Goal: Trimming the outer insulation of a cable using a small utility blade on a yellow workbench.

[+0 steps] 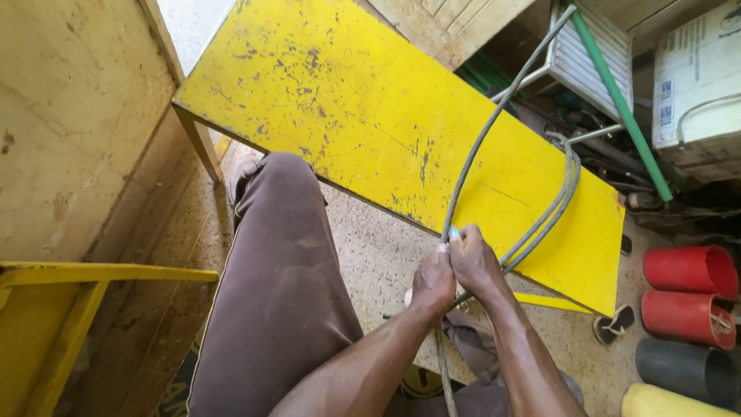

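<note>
While the person sits with the knees near a long yellow bench (370,116), both hands meet in front of its near edge and grip a grey cable (494,127). The left hand (432,282) is closed into a fist around the cable, and the right hand (475,262) is closed on it too, just beside and a little above the left one, so the two hands touch each other. Between the fingers of the right hand a small pale blue tip shows at the top of the grip; what it is I cannot tell.

From the hands one strand of the cable goes up across the bench top toward the upper right, where it passes a white slatted panel (590,58) and a green pipe (621,104). Other strands make a loop over the right part of the bench and come back to the hands. One more strand hangs down from the fists between the forearms.

On the floor at the right lie two red tubes (687,289), a dark grey tube (683,371) and a yellow tube (668,403), close together. The person wears brown trousers (278,293).
</note>
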